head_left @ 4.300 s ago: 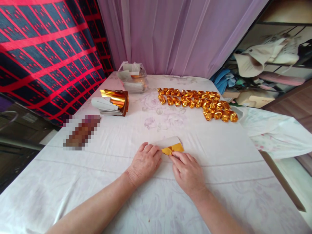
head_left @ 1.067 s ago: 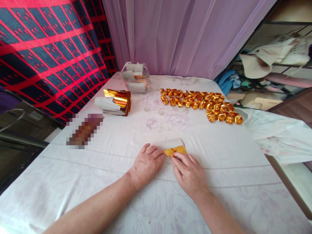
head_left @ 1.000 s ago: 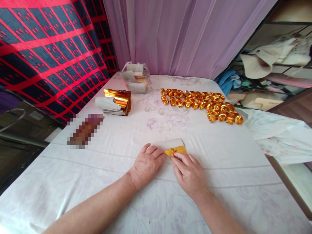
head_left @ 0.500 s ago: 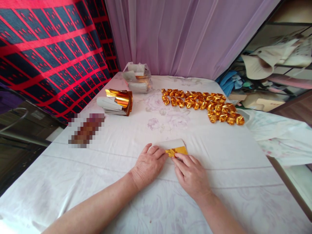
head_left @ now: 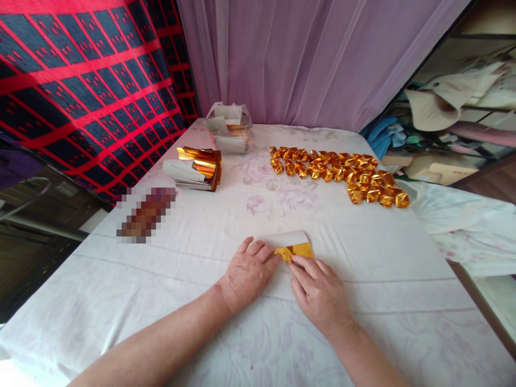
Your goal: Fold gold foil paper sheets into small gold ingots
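Note:
A sheet of gold foil paper (head_left: pixel 301 249) with a pale back lies on the cloth, part of it folded over so a gold strip shows along the near side. My left hand (head_left: pixel 253 271) presses its bent fingers on the left end of that paper, covering it. Close by, my right hand (head_left: pixel 320 290) has thumb and fingers pinched together at the near edge of the strip. The thumbs' exact grip is partly hidden.
Rows of folded gold foil pieces (head_left: pixel 338 166) stand at the back right. A stack of foil sheets (head_left: pixel 193 171) is at the left, with a clear plastic bag (head_left: pixel 229 129) of more paper behind it. A blurred-out item (head_left: pixel 145 216) lies near the left edge. Shelves (head_left: pixel 443 110) flank the right.
The view has shifted slightly, moving everything a little to the right in the picture. Both hands stay on the paper, with hardly any finger movement visible.

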Action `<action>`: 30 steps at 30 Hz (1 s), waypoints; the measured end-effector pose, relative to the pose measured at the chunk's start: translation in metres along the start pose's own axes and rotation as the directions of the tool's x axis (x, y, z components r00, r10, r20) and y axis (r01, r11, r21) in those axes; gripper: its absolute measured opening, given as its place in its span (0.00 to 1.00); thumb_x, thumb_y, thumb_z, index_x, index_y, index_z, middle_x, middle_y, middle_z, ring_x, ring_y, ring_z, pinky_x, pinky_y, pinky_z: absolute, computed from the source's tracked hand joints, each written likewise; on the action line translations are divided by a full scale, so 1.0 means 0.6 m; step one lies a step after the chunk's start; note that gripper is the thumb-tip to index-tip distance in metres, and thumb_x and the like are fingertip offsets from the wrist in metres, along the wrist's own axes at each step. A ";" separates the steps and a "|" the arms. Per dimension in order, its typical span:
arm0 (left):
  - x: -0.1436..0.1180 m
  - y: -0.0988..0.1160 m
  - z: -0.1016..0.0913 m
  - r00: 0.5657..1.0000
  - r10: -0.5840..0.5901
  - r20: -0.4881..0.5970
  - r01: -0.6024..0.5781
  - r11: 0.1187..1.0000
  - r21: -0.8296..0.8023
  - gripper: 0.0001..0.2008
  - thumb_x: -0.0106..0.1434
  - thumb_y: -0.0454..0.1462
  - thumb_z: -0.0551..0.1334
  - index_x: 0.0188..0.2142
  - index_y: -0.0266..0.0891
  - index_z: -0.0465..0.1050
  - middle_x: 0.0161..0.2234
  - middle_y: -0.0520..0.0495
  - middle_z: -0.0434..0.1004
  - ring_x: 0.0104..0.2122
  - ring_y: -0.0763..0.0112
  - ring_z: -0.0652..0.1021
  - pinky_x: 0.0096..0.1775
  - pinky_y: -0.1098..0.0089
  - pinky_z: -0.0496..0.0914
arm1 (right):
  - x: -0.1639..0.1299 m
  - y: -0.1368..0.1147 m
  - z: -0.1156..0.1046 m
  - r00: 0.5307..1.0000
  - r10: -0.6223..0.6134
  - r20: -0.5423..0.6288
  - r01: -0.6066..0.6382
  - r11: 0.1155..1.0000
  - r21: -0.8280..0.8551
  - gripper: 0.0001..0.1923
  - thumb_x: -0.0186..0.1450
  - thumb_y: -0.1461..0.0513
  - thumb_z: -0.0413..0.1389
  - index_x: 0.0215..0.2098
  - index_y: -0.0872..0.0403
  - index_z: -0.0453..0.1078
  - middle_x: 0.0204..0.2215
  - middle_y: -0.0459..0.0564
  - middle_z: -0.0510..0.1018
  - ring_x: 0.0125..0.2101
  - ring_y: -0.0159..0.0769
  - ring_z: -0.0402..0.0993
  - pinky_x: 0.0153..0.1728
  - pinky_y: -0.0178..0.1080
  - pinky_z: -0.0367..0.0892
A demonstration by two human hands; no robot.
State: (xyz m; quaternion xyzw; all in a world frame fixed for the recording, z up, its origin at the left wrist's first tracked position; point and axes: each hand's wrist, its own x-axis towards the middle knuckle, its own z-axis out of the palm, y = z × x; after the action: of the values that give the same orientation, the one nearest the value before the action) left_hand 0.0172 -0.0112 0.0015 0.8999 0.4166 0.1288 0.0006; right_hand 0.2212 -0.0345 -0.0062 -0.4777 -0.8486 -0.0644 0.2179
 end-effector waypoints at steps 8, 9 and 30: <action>0.003 0.002 -0.002 0.999 -0.003 0.032 0.002 1.000 0.015 0.15 0.69 0.38 0.56 0.55 0.45 0.69 0.48 0.49 0.75 0.50 0.61 0.70 0.59 0.53 0.58 | 0.001 -0.020 0.003 0.997 0.063 -0.047 -0.065 0.997 -0.042 0.14 0.67 0.67 0.49 0.42 0.53 0.77 0.41 0.51 0.81 0.38 0.39 0.72 0.40 0.43 0.60; 0.003 0.002 -0.001 1.000 -0.003 0.026 0.003 1.000 0.017 0.15 0.69 0.38 0.56 0.54 0.45 0.70 0.48 0.49 0.75 0.50 0.61 0.71 0.59 0.53 0.58 | 0.001 -0.019 0.004 0.996 0.063 -0.055 -0.065 0.997 -0.032 0.14 0.68 0.67 0.49 0.42 0.53 0.77 0.41 0.51 0.81 0.38 0.39 0.72 0.40 0.43 0.60; 0.025 0.002 -0.005 0.998 -0.014 0.063 0.017 0.999 -0.042 0.20 0.64 0.36 0.58 0.56 0.38 0.68 0.44 0.45 0.73 0.45 0.59 0.70 0.55 0.55 0.63 | 0.000 -0.007 0.008 0.998 0.050 -0.038 -0.050 0.998 0.023 0.13 0.69 0.65 0.49 0.45 0.55 0.75 0.41 0.53 0.80 0.40 0.39 0.73 0.42 0.42 0.63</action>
State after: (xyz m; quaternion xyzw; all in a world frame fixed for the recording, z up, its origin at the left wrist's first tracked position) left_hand 0.0268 -0.0008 0.0079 0.9000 0.4206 0.1095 0.0339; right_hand 0.2161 -0.0349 -0.0102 -0.4950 -0.8327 -0.0587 0.2412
